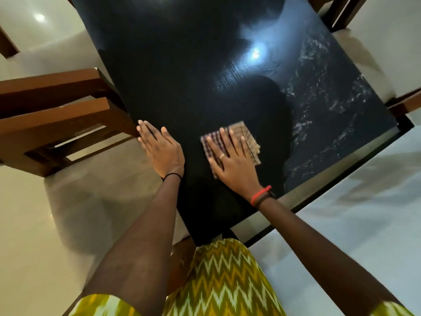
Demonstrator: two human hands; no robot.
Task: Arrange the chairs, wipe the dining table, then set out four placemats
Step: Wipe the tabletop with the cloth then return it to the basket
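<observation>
A dark glossy dining table fills the middle of the head view. My right hand lies flat, fingers spread, pressing a folded checked cloth onto the tabletop near the front corner. My left hand rests flat, fingers straight, on the table's left edge. Wet streaks shine on the right part of the tabletop. A brown wooden chair stands at the left side, touching the table's edge.
Another wooden chair with a pale seat stands at the table's far right side. A chair part shows at the far left edge. Pale glossy floor tiles surround the table. My yellow zigzag garment is at the bottom.
</observation>
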